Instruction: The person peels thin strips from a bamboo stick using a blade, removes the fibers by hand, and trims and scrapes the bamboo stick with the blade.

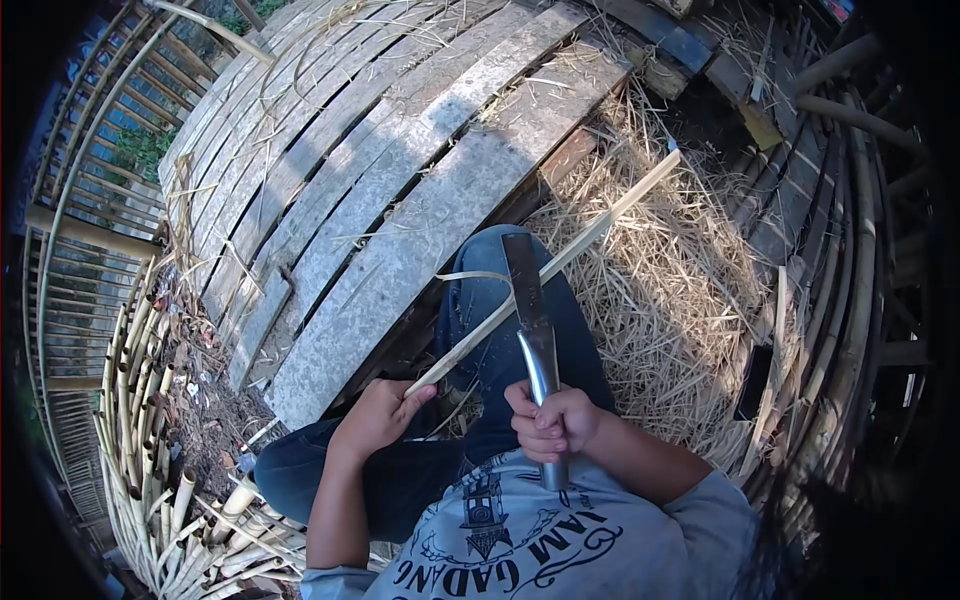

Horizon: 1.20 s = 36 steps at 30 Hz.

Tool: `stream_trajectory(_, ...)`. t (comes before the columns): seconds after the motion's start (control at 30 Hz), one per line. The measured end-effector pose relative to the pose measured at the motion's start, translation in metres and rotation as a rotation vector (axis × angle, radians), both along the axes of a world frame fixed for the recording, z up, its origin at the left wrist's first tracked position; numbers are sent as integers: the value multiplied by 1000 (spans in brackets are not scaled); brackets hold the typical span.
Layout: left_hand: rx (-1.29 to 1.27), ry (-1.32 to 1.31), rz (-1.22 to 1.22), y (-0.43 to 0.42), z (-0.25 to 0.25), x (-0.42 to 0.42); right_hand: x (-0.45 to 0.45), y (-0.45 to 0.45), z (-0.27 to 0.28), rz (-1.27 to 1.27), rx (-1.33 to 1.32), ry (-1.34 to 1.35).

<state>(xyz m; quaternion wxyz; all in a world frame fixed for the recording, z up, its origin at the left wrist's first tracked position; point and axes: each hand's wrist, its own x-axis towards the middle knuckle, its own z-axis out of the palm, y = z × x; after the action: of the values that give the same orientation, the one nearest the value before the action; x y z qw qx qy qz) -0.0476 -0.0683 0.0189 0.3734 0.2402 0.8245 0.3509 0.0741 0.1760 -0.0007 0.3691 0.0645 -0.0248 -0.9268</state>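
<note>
My left hand (378, 418) is closed around the near end of a long, pale bamboo strip (590, 232), which slants up and away to the right across my knee. In my right hand (553, 424) is a machete (530, 290) with a dark, broad blade and a shiny metal handle, its tip pointing away from me. The blade crosses over the strip near my knee. A thin shaving (475, 275) curls off the strip to the left of the blade, apparently still joined to it.
A low platform of worn planks (390, 240) fills the area ahead and to the left. Shavings (660, 290) pile up on the right. Cut bamboo poles (135, 400) are stacked at the lower left, beside a bamboo fence (90, 260). Long poles (850, 290) lie at the far right.
</note>
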Motion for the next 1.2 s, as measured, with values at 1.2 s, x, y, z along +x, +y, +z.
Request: stream_trajectory(1.2,-21,-57,145,-13,-4,-7,0,-9,20,-38,595,-200)
